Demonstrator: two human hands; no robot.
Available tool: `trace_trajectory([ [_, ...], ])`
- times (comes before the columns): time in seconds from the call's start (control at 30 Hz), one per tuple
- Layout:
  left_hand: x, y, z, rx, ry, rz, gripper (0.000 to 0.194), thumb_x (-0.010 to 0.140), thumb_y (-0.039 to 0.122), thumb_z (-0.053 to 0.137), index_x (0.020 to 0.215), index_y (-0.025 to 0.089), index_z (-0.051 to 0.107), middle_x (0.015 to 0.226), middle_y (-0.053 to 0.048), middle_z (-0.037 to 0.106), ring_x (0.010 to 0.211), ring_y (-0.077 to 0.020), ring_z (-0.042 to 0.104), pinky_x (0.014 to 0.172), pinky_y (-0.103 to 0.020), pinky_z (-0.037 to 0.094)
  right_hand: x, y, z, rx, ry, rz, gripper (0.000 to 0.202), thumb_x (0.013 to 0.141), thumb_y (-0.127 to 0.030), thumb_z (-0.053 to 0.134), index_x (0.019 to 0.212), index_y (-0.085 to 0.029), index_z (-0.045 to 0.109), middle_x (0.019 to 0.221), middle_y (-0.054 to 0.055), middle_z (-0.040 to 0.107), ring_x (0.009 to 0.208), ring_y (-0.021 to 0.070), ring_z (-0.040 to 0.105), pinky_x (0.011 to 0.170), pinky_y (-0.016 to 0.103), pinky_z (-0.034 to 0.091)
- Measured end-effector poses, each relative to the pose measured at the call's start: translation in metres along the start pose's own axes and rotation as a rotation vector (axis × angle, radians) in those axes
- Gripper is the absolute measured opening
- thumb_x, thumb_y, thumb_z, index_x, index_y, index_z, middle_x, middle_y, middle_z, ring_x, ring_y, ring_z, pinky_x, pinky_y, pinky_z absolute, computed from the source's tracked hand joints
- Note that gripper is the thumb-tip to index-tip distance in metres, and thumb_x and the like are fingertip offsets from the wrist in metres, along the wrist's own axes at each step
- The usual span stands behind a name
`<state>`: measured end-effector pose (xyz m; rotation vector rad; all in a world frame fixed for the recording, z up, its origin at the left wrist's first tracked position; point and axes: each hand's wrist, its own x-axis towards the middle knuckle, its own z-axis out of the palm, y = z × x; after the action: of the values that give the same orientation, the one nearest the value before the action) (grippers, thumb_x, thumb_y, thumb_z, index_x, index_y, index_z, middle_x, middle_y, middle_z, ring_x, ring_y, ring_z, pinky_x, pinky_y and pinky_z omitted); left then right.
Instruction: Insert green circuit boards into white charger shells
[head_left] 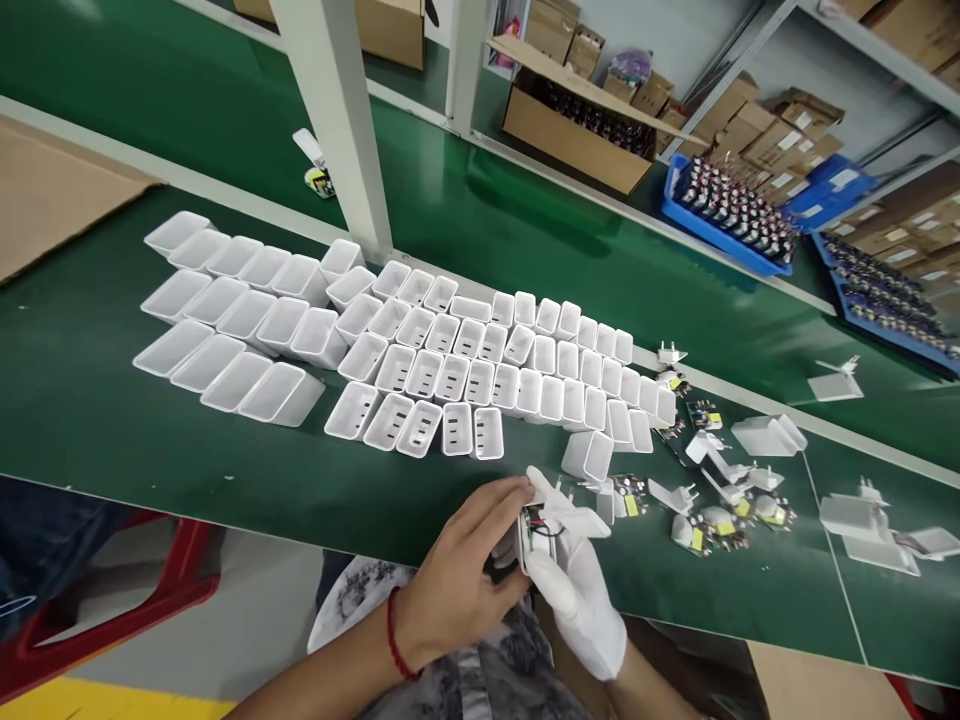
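My bare left hand (469, 570), with a red string at the wrist, wraps round a white plastic housing (523, 545). Wires and parts show in the housing's open end. My right hand (585, 610), in a white glove, grips the same unit from the other side, its thumb against the housing. A white plug cover (581, 520) with pins sticks out at the top between both hands. Beyond them, rows of open white housings (452, 380) stand on the green table (247, 510). The palm side of each hand is hidden.
Circuit boards (720, 525) and white plug covers (675, 497) lie to the right, near some white cases (769, 435). A pale post (337, 120) rises behind the rows. Further back are a cardboard box (577, 135) and a blue tray (731, 215). A red stool (176, 590) is at lower left.
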<state>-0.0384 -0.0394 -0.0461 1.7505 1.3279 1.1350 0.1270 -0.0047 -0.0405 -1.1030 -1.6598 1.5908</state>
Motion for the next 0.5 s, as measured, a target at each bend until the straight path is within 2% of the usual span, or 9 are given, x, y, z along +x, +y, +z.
trace_trajectory([
  [0.1,-0.005,-0.006,0.001,0.057,0.005,-0.027,0.067,0.084,0.013,0.059,0.145,0.027,0.033,0.145,-0.004,0.046,0.132,-0.0180,0.047,0.112,-0.030,0.043,0.002,0.011,0.003,-0.040,0.022,-0.074,0.054,0.097,-0.037,0.054,0.148,-0.028,0.039,0.148,0.008,0.044,0.136,0.0247,0.043,0.116,0.044,0.032],
  [0.17,-0.005,-0.010,0.003,0.107,0.032,-0.036,0.064,0.083,0.014,0.062,0.141,0.024,0.037,0.140,-0.005,0.051,0.131,-0.0202,0.047,0.109,-0.033,0.046,-0.001,0.015,0.003,-0.191,0.041,-0.121,0.050,0.098,-0.034,0.054,0.146,-0.025,0.042,0.140,0.009,0.052,0.129,0.0218,0.051,0.112,0.039,0.041],
  [0.2,-0.004,-0.011,0.005,0.141,0.060,-0.046,0.060,0.082,0.016,0.064,0.137,0.022,0.040,0.135,-0.006,0.055,0.130,-0.0224,0.047,0.106,-0.036,0.048,-0.005,0.016,0.002,-0.317,0.086,-0.171,0.052,0.097,-0.033,0.055,0.146,-0.024,0.041,0.136,0.011,0.054,0.123,0.0211,0.056,0.106,0.036,0.047],
  [0.27,-0.002,-0.013,0.011,0.225,0.132,-0.054,0.054,0.079,0.019,0.068,0.128,0.018,0.045,0.124,-0.007,0.061,0.124,-0.0272,0.047,0.099,-0.042,0.050,-0.012,0.017,-0.001,-0.634,0.269,-0.355,0.057,0.094,-0.031,0.061,0.146,-0.020,0.041,0.127,0.014,0.058,0.109,0.0220,0.062,0.091,0.035,0.056],
  [0.33,0.000,-0.014,0.020,0.296,0.188,-0.034,0.051,0.075,0.015,0.068,0.122,0.016,0.047,0.115,-0.007,0.063,0.114,-0.0294,0.050,0.092,-0.046,0.050,-0.017,0.019,-0.002,-0.920,0.406,-0.562,0.055,0.089,-0.023,0.066,0.140,-0.017,0.046,0.120,0.017,0.058,0.103,0.0247,0.062,0.082,0.038,0.057],
  [0.43,0.003,-0.013,0.028,0.375,0.209,-0.001,0.050,0.071,0.004,0.062,0.118,0.014,0.048,0.111,-0.009,0.063,0.106,-0.0299,0.051,0.087,-0.049,0.047,-0.017,0.024,-0.002,-1.108,0.358,-0.708,0.041,0.088,-0.011,0.063,0.127,-0.014,0.054,0.122,0.020,0.057,0.111,0.0287,0.058,0.082,0.041,0.056],
  [0.5,0.002,-0.013,0.027,0.409,0.163,0.005,0.050,0.073,0.004,0.062,0.119,0.013,0.046,0.113,-0.011,0.061,0.106,-0.0305,0.051,0.087,-0.049,0.047,-0.011,0.028,-0.001,-1.144,0.333,-0.756,0.038,0.088,-0.008,0.061,0.125,-0.012,0.054,0.126,0.021,0.056,0.115,0.0294,0.057,0.084,0.040,0.057],
])
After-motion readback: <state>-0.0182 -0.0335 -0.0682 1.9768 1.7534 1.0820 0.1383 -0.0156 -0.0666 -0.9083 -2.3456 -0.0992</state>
